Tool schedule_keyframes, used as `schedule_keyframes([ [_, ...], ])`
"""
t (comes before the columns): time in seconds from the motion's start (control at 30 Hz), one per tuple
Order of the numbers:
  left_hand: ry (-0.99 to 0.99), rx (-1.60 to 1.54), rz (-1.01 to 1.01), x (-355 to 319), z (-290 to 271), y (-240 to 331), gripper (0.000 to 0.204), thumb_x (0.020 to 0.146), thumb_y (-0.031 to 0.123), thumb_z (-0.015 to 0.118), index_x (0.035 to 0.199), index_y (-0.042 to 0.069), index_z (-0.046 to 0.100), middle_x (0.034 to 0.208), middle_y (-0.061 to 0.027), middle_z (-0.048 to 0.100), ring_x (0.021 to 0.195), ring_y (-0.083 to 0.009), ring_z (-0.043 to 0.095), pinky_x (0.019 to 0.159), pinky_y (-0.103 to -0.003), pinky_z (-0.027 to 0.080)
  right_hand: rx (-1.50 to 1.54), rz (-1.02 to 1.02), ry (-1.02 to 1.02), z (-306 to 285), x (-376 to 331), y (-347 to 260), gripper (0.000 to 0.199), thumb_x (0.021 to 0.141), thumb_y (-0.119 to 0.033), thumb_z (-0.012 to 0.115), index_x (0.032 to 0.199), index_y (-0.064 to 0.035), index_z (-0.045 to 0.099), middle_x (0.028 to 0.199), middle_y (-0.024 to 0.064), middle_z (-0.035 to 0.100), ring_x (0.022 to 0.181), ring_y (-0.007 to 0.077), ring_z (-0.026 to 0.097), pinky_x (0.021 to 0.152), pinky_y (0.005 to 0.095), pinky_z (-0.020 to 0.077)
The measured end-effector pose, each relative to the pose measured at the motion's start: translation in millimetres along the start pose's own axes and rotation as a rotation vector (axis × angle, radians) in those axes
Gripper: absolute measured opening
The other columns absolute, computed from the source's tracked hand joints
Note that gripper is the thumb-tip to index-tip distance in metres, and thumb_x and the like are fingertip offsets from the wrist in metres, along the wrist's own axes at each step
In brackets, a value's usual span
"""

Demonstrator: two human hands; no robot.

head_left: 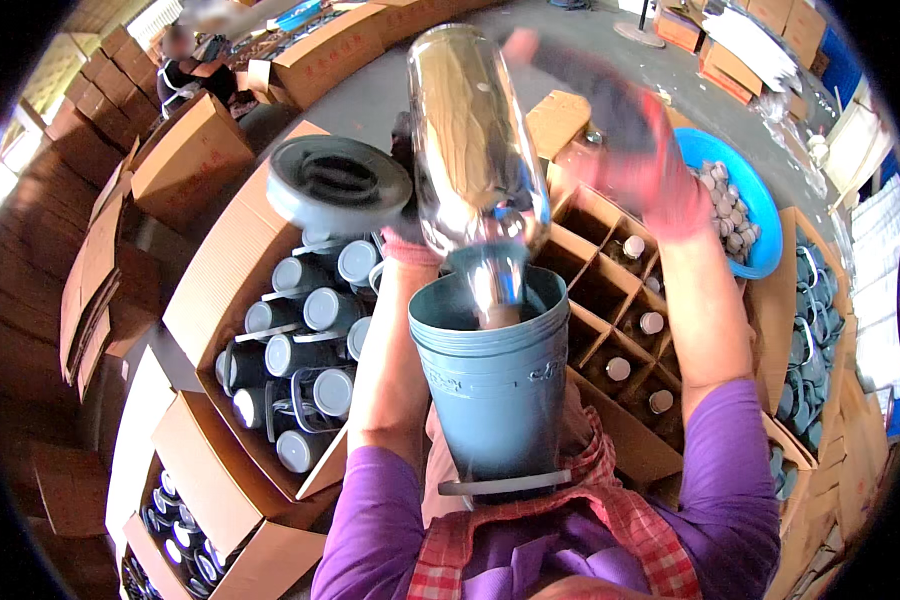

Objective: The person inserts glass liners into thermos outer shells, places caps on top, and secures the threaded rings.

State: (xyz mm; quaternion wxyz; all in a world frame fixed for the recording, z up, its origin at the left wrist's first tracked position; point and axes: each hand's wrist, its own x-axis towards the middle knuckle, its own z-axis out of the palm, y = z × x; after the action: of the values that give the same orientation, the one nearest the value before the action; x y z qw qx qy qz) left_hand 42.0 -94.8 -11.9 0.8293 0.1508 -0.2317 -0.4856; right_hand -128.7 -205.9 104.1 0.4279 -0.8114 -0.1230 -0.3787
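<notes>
A shiny silver glass flask liner (475,140) stands upside down over an open blue-grey plastic flask casing (490,385). Its narrow neck reaches into the casing's mouth. The casing is upright in front of my apron, with a pale handle (505,484) low across it. My left hand (404,150), in a dark and red glove, is mostly hidden behind the liner; it appears to hold a round plastic cap (338,182) with a dark centre, tilted in the air. Right of the liner, my gloved right hand (640,150) is smeared by motion, its fingers unclear.
At left, a carton (220,285) holds several grey-ended flask casings. A divided carton (590,340) on the right contains pale-topped pieces. Beyond it sits a blue basin (767,205) of small grey round pieces. Blue-grey plastic parts (808,350) fill another carton. A person (195,70) sits far left.
</notes>
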Motion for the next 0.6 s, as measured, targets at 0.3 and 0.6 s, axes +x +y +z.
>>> schedule_keyframes([
  [0.3,0.145,0.037,0.09,-67,-7,5,0.042,0.095,0.033,0.041,0.126,0.005,0.048,0.12,-0.009,0.056,0.11,-0.0246,0.052,0.097,-0.039,0.04,0.693,0.269,0.243,12,-48,51,0.051,0.091,-0.033,0.05,0.126,0.0044,0.046,0.123,0.0106,0.054,0.098,0.012,0.053,0.087,0.0233,0.0408],
  [0.6,0.117,-0.048,0.031,-65,5,34,0.042,0.096,0.033,0.039,0.126,0.005,0.047,0.121,-0.0091,0.055,0.111,-0.0243,0.051,0.097,-0.038,0.04,0.109,0.381,-0.575,32,-55,13,0.043,0.061,-0.008,0.077,0.102,-0.0053,0.065,0.096,0.0071,0.065,0.09,0.0166,0.062,0.08,0.0286,0.0483],
])
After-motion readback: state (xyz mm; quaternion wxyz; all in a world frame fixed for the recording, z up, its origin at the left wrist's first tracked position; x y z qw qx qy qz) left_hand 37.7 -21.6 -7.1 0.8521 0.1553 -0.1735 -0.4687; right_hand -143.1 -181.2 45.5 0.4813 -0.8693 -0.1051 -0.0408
